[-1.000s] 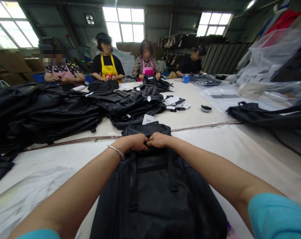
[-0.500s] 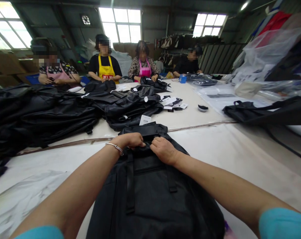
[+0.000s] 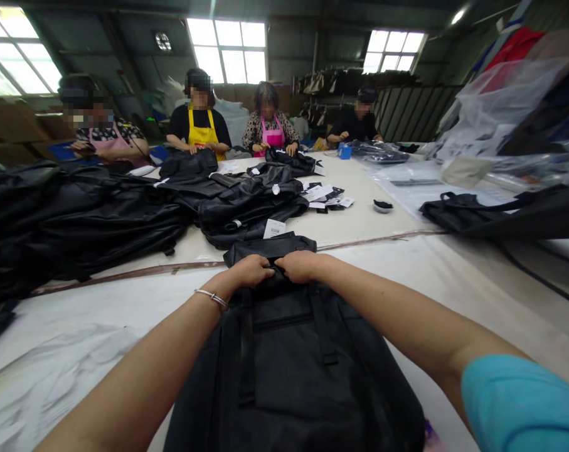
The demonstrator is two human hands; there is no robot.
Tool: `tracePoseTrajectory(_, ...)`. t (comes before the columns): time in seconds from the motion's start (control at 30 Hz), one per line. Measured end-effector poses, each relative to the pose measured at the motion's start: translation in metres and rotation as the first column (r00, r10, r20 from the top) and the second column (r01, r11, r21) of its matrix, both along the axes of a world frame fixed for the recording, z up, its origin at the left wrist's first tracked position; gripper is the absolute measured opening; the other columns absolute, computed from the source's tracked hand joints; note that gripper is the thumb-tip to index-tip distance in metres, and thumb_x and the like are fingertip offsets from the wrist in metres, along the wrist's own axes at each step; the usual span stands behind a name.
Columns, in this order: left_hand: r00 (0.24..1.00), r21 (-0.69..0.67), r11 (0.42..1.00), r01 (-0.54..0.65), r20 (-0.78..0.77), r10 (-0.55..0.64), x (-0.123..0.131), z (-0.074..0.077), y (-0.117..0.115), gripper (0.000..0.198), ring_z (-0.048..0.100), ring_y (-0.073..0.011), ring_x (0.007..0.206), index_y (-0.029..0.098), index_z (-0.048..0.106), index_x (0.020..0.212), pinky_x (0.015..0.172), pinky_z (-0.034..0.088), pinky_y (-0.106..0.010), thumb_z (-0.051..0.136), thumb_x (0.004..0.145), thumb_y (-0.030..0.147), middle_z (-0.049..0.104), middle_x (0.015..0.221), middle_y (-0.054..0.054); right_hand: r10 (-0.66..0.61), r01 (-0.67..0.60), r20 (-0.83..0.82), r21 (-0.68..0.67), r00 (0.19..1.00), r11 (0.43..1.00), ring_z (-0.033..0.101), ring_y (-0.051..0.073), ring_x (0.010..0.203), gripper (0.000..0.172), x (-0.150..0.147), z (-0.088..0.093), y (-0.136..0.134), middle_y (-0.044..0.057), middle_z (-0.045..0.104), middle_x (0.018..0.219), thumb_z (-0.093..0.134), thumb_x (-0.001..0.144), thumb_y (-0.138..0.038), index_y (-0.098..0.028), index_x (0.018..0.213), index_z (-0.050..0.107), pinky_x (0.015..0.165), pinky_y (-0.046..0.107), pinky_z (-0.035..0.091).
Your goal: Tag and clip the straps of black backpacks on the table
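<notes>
A large black backpack lies in front of me, its top end pointing away. Two straps with buckle ends run down its front. My left hand is closed on the black material near the backpack's top opening, and a silver bangle sits on that wrist. Close beside it, my right hand pinches the same edge, the fingertips of both hands almost meeting. What exactly lies between the fingertips is too small to make out. A white barcode tag sticks up just beyond the backpack's top flap.
Black bags are heaped at left and centre. Loose tags and a small dish lie on the white table. Another dark bag rests at right. Several co-workers sit across the table. Plastic bags pile up at right.
My right hand has shifted left along the backpack's top edge, closer to my left hand. My right elbow has swung inward and up. The backpack stays in place.
</notes>
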State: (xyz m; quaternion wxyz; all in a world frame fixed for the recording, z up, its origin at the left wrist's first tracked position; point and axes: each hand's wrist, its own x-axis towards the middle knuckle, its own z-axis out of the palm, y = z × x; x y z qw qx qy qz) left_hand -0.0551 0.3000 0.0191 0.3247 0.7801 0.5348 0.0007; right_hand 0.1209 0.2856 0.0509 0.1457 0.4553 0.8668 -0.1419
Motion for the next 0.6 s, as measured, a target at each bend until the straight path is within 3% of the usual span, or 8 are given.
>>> tracePoseTrajectory(0.2, 0.994, -0.152, 0.985, 0.082, 0.087, -0.069, -0.008, 0.002, 0.004, 0.022, 0.048, -0.0113, 0.044, 0.018, 0.06, 0.081, 0.043, 0.036, -0.021, 0.055, 0.079, 0.039, 0.052, 0.057, 0.003, 0.135, -0.131, 0.016, -0.151, 0.991, 0.98, 0.065, 0.024, 0.093, 0.043, -0.004, 0.004, 0.02, 0.013, 0.068, 0.11, 0.055, 0.076, -0.017, -0.015, 0.119, 0.062, 0.073, 0.029, 0.048)
tracePoseTrajectory(0.33, 0.993, -0.233, 0.965, 0.119, 0.052, -0.11, -0.008, 0.004, 0.01, 0.026, 0.047, -0.0109, 0.045, 0.019, 0.061, 0.084, 0.043, 0.037, -0.021, 0.058, 0.077, 0.044, 0.051, 0.058, 0.003, 0.02, -0.041, -0.085, -0.265, 0.996, 0.963, 0.065, 0.017, 0.075, 0.046, 0.006, 0.005, 0.025, 0.005, 0.07, 0.099, 0.054, 0.077, -0.024, -0.021, 0.122, 0.061, 0.065, 0.024, 0.048)
tracePoseTrajectory(0.47, 0.987, -0.266, 0.951, 0.157, 0.01, -0.16, -0.006, 0.01, 0.014, 0.028, 0.048, -0.0115, 0.046, 0.02, 0.062, 0.086, 0.043, 0.037, -0.021, 0.057, 0.079, 0.046, 0.05, 0.058, 0.003, -0.098, 0.051, -0.094, -0.41, 0.991, 0.911, 0.059, 0.012, 0.057, 0.053, 0.007, 0.009, 0.028, 0.003, 0.067, 0.098, 0.049, 0.08, -0.028, -0.027, 0.133, 0.053, 0.051, 0.024, 0.048)
tracePoseTrajectory(0.6, 0.975, -0.279, 0.948, 0.152, -0.116, -0.19, -0.001, 0.012, 0.02, 0.03, 0.045, -0.0113, 0.044, 0.02, 0.065, 0.09, 0.044, 0.039, -0.022, 0.055, 0.08, 0.046, 0.05, 0.054, 0.003, -0.117, 0.097, -0.027, -0.399, 0.993, 0.912, 0.061, 0.013, 0.057, 0.042, 0.0, 0.009, 0.03, 0.005, 0.068, 0.098, 0.051, 0.081, -0.032, -0.022, 0.12, 0.064, 0.051, 0.025, 0.051)
